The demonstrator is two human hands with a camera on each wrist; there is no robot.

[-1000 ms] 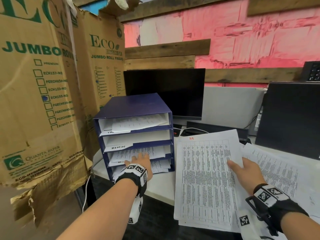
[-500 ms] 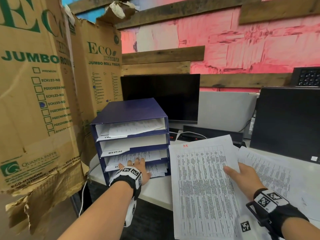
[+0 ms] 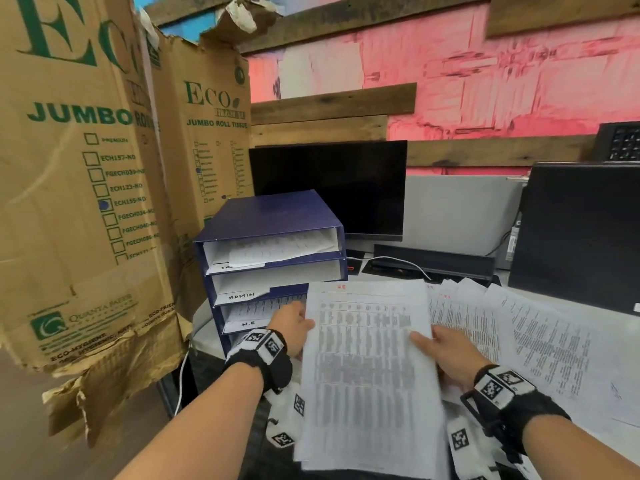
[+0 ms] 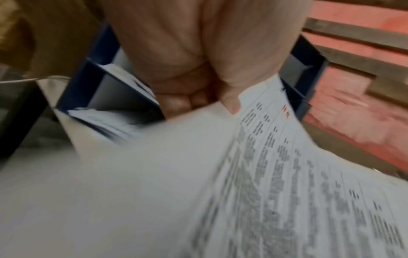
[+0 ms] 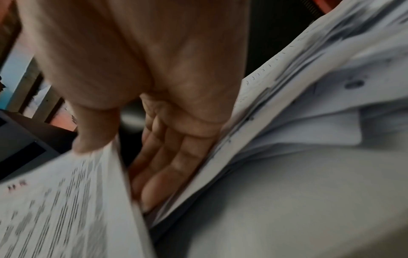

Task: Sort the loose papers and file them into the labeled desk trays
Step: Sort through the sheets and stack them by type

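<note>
Head view: both hands hold a printed sheet (image 3: 367, 368) in front of the blue desk trays (image 3: 273, 258) — the left hand (image 3: 292, 327) grips its left edge, the right hand (image 3: 446, 355) its right edge, beside loose papers (image 3: 540, 341) spread on the desk (image 3: 588, 441).

Left wrist view: thumb on top, fingers (image 4: 185, 103) curled beneath the sheet.

Right wrist view: thumb above, fingers (image 5: 163, 167) under the sheet — a pinch.

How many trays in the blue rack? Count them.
3 show in the rack: top tray, ADMIN tray below it, third tray under that. A fourth may sit lower, hidden behind the left hand.
</note>
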